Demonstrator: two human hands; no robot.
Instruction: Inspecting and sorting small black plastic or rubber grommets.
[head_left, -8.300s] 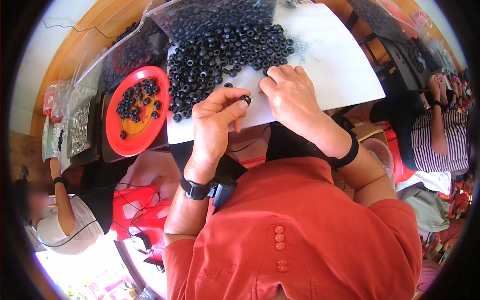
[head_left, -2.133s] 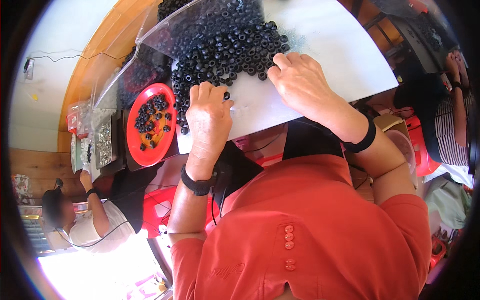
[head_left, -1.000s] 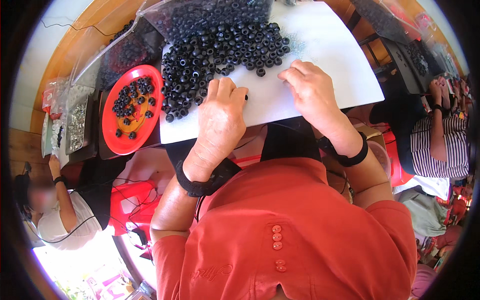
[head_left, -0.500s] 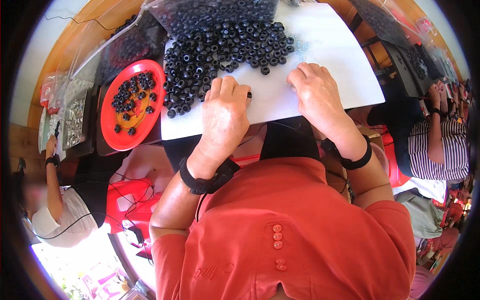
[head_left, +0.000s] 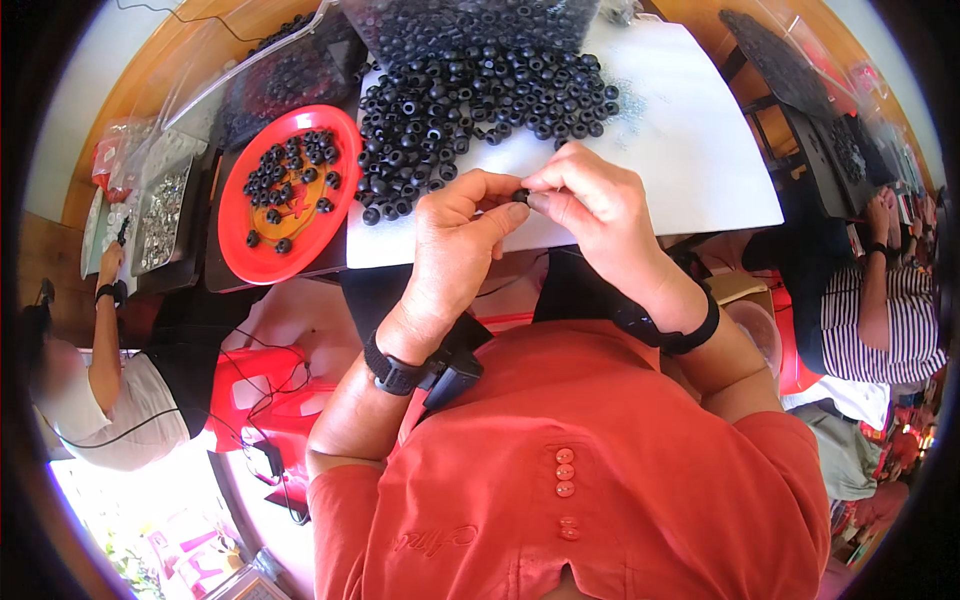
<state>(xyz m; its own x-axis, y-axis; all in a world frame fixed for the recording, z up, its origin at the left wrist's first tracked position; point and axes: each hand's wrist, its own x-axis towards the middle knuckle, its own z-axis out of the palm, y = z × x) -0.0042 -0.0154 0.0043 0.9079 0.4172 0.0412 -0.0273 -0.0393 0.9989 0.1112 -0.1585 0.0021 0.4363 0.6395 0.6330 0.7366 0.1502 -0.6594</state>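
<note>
Between the thumb and forefinger of my left hand [head_left: 452, 238] is a small black bead [head_left: 521, 196], mostly covered by the fingers. My right hand [head_left: 606, 212] has its fingertips pinched together against that bead; whether they hold something tiny of their own is hidden. Both hands meet above the front part of a white board [head_left: 690, 150]. Just beyond them spreads a heap of round black beads with holes [head_left: 480, 95]. A red oval plate [head_left: 236, 240] with loose black beads on it lies to the left of the board.
A clear plastic box of black beads [head_left: 470, 25] stands at the far edge. Tiny glittering bits [head_left: 630, 105] lie right of the heap. On the left is a tray of shiny pieces [head_left: 162, 220]. One person [head_left: 120, 400] sits at left, another in stripes [head_left: 870, 310] at right.
My right hand has come left and met my left hand at the bead. The left hand has turned, so its thumb and forefinger now show. The whole view has shifted slightly.
</note>
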